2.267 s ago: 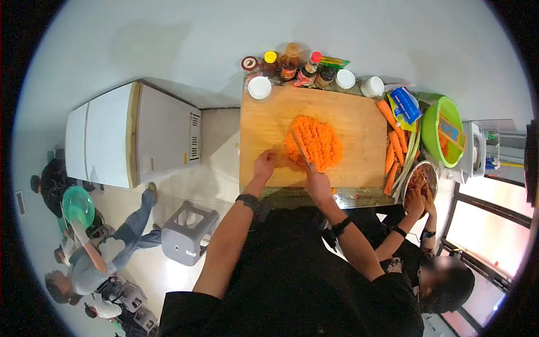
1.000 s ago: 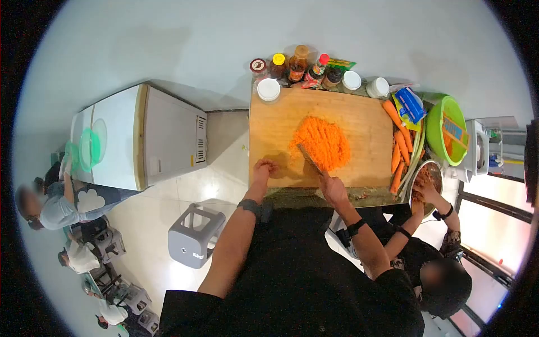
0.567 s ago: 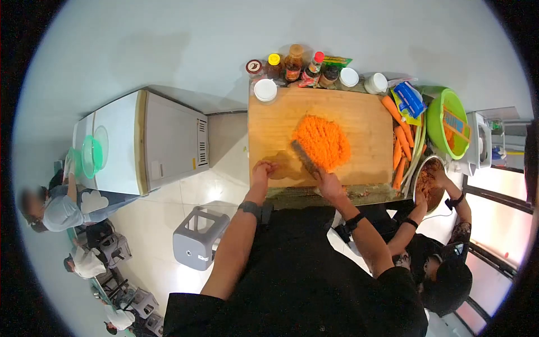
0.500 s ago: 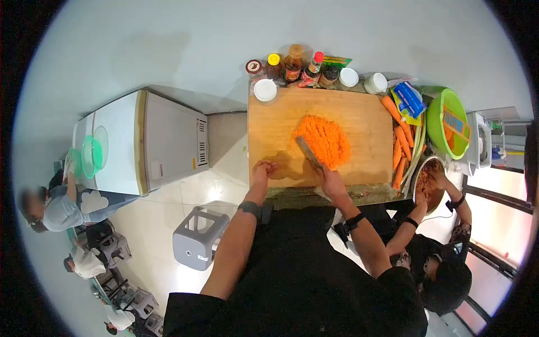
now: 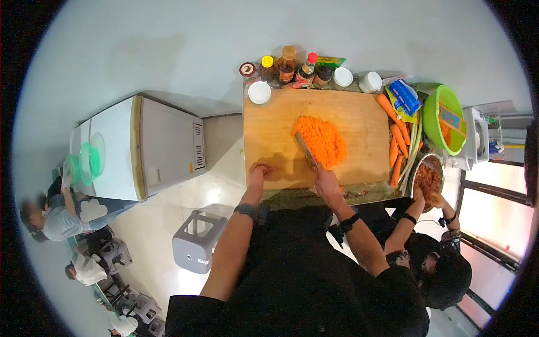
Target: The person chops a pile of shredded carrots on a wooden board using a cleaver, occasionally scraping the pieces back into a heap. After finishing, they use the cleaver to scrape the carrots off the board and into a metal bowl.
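Observation:
Finely cut carrot (image 5: 324, 141) forms an orange heap on the wooden cutting board (image 5: 362, 123). My right hand (image 5: 325, 178), closed round the handle of a kitchen knife (image 5: 305, 149), is at the board's front edge. The blade slants up and left along the left side of the heap, touching it. My left hand (image 5: 260, 171) hovers over the board's front left corner, apart from the carrot, with loosely bent fingers and nothing visible in them.
Whole carrots (image 5: 397, 137) and green stalks (image 5: 414, 147) lie right of the board, beside a green basin (image 5: 431, 121). A co-worker's hands are in a metal bowl (image 5: 415, 182) of minced food. Sauce bottles (image 5: 287, 66) and jars line the back. A grey stool (image 5: 193, 247) stands left.
The whole view has shifted slightly. The knife stays by the heap's left side in my right hand. The co-worker's right hand has moved toward the near side of the bowl.

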A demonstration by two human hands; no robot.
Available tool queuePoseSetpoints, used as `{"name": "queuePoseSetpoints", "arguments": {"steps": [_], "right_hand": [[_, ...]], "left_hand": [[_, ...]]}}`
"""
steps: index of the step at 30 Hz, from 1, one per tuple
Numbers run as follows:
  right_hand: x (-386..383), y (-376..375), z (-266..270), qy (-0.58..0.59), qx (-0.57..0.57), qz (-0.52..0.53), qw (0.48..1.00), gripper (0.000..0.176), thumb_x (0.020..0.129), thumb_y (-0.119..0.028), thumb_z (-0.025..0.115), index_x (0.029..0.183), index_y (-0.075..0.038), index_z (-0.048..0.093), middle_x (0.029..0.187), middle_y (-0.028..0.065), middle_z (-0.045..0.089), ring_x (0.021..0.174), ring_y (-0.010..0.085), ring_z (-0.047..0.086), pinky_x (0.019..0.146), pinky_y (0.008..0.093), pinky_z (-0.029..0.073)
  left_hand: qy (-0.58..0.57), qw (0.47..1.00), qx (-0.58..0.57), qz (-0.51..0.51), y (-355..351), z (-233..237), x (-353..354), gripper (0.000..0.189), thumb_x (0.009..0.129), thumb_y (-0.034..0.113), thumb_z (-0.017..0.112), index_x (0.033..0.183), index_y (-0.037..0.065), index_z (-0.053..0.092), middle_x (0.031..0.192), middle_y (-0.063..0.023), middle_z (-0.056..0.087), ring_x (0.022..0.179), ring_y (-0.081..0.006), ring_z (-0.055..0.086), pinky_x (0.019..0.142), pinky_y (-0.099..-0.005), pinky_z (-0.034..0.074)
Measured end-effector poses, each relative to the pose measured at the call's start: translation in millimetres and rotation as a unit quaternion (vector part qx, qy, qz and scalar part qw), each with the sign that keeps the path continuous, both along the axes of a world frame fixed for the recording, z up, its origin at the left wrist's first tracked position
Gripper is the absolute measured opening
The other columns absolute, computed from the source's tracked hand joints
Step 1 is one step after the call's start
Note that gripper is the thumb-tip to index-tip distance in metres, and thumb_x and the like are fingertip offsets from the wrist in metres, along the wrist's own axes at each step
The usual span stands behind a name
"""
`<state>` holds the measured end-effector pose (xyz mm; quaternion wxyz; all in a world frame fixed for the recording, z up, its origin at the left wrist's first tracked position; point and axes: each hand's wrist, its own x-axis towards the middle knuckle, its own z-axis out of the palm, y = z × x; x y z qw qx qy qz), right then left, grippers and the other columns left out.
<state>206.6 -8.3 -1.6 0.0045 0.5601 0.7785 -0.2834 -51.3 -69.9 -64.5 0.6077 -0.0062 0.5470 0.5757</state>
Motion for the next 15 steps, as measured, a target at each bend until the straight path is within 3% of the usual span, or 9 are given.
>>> {"name": "queuePoseSetpoints", "arguments": {"steps": [3,5,11,15], "right_hand": [[1.9,0.7,34.4,0.031,-0.002,-0.006,1.000,0.031,0.101,-0.024,0.049,0.111,0.005,0.052,0.066,0.0274,0.061,0.064,0.0474,0.062,0.057,0.0562,0.048],[-1.4,1.6,48.3,-0.021,-0.005,-0.041,0.999,0.029,0.101,-0.025,0.048,0.109,0.003,0.051,0.067,0.0278,0.061,0.064,0.0478,0.062,0.057,0.0570,0.048],[-4.8,-1.1,7.0,-0.050,0.017,-0.003,0.999,0.024,0.101,-0.023,0.047,0.107,0.001,0.046,0.067,0.0261,0.063,0.065,0.0464,0.064,0.058,0.0560,0.051],[-4.6,1.2,9.3,-0.052,0.032,0.011,0.998,0.023,0.101,-0.023,0.046,0.107,0.000,0.046,0.067,0.0257,0.063,0.065,0.0462,0.064,0.058,0.0556,0.052]], "left_hand": [[-0.012,0.998,-0.050,0.027,2.1,3.2,-1.0,0.014,0.085,-0.008,0.044,0.093,0.000,0.052,0.097,-0.0193,0.066,0.086,-0.0317,0.070,0.077,-0.0397,0.060],[-0.028,0.999,-0.030,0.032,-1.9,-8.4,-2.2,0.017,0.084,-0.010,0.043,0.093,0.001,0.052,0.099,-0.0188,0.066,0.088,-0.0313,0.070,0.075,-0.0386,0.060],[0.029,0.999,-0.018,-0.010,0.0,-8.6,2.7,0.027,0.079,-0.017,0.041,0.096,0.000,0.054,0.098,-0.0173,0.066,0.090,-0.0289,0.070,0.070,-0.0343,0.058],[0.048,0.998,-0.035,0.017,0.8,-29.7,5.2,0.029,0.077,-0.017,0.042,0.095,0.001,0.055,0.093,-0.0143,0.066,0.087,-0.0287,0.069,0.068,-0.0352,0.057]]}}
